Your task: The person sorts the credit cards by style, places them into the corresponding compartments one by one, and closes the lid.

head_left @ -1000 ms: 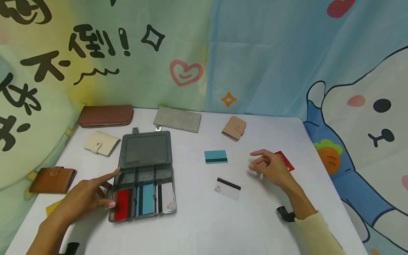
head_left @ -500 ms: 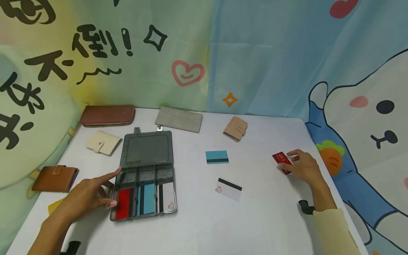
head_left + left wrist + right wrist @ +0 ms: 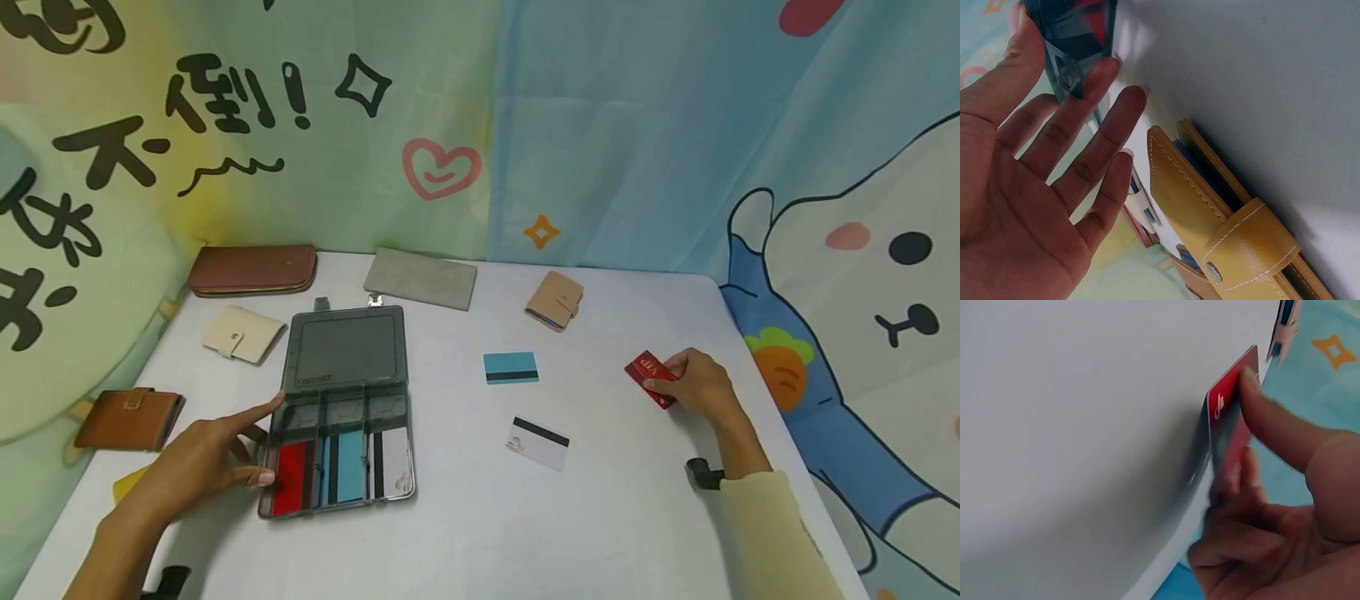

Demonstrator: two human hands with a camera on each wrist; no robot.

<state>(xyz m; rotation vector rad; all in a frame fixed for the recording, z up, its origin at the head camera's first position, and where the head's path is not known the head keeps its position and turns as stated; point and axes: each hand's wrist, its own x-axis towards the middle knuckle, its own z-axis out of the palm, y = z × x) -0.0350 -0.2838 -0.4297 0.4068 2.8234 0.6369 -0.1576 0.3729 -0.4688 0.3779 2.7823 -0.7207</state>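
Observation:
At the right of the head view, my right hand (image 3: 699, 385) pinches a red VIP card (image 3: 651, 379) between thumb and fingers. The right wrist view shows the red card (image 3: 1232, 403) tilted on edge, the thumb on its printed face. My left hand (image 3: 197, 467) rests against the left side of an opened grey card case (image 3: 347, 348), its fingers nearly straight. In the case's lower compartments lie a red card (image 3: 290, 479), blue cards (image 3: 347, 468) and a white card (image 3: 392, 462). Between the hands, a blue card (image 3: 511, 367) and a white card (image 3: 537, 443) lie on the table.
Wallets stand along the table's back and left: a maroon one (image 3: 252, 271), a grey one (image 3: 422, 279), a cream one (image 3: 242, 333), a brown one (image 3: 127, 421) and a small tan one (image 3: 555, 300). A yellow wallet (image 3: 1191, 206) lies beneath the left forearm. A printed curtain (image 3: 600, 125) hangs behind.
My right hand has reached right to the red VIP card, picked it up, and now draws it slightly left. The left hand stays at the case.

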